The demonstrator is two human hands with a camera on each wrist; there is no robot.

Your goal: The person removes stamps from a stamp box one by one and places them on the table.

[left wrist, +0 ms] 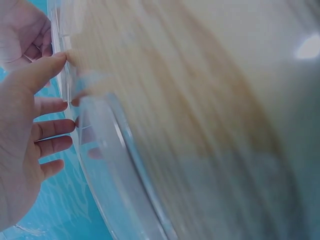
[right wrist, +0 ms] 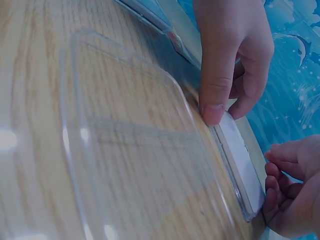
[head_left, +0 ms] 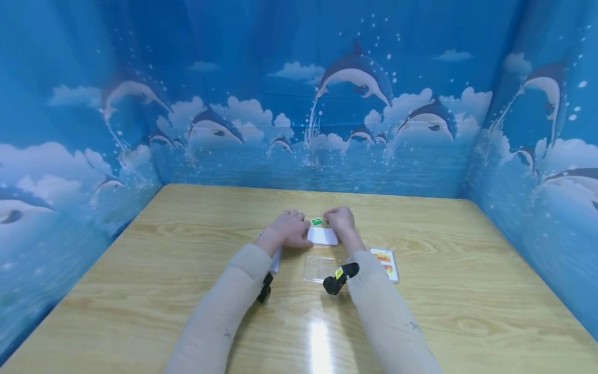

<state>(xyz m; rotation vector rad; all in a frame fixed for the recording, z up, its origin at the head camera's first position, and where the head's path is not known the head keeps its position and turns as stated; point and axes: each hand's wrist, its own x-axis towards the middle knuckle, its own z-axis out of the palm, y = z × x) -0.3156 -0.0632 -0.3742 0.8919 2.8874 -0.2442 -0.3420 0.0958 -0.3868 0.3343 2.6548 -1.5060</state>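
Note:
A flat white box (head_left: 322, 236) lies on the table between the two hands. My left hand (head_left: 290, 228) steadies its left end: the thumb (right wrist: 214, 114) lies on the near edge, the forefinger at the far edge. My right hand (head_left: 342, 218) is beside the box's far right corner, fingers curled; in the right wrist view this hand (right wrist: 295, 185) has thumb and forefinger tips together, with nothing visible between them. A small green card (head_left: 316, 221) lies just beyond the box. Nearer me is a clear plastic case (head_left: 320, 268), also large in the right wrist view.
A picture-covered flat pack (head_left: 386, 264) lies right of the right forearm. Partly under the left forearm is another pale flat case (head_left: 275, 261); clear plastic (left wrist: 120, 165) shows in the left wrist view. A blue dolphin-print curtain (head_left: 299, 104) stands behind the wooden table (head_left: 448, 291).

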